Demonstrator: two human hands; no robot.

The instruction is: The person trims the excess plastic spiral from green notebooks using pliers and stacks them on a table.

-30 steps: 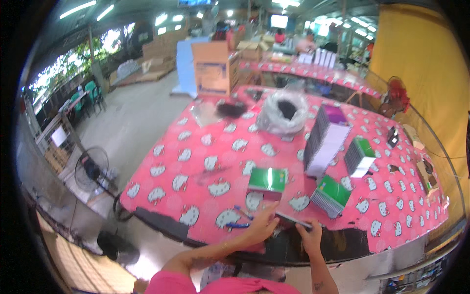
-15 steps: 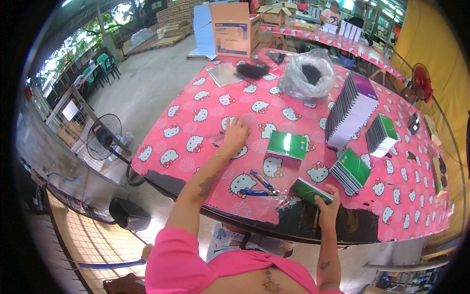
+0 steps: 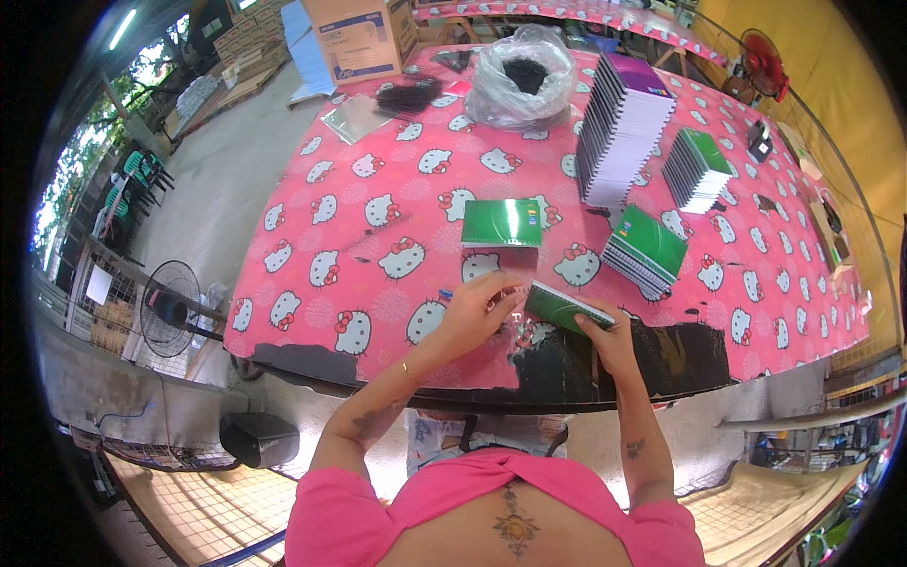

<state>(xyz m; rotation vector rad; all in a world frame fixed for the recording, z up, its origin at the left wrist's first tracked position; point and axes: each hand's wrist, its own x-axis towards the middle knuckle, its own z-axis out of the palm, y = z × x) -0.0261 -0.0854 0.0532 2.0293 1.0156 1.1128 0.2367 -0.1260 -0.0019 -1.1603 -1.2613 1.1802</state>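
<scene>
One notebook [image 3: 556, 307] in right fingers [image 3: 594, 328]

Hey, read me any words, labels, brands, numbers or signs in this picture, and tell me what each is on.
I don't copy out printed wording, but here's where I looked:
Cardboard box: blue print on its side.
Flat green notebook: cover print, too small to read.
Near green stack: cover print, too small.
Tall purple-topped stack: cover print, too small.
Held notebook, right hand: none readable.
White paper on the left: none readable.
</scene>
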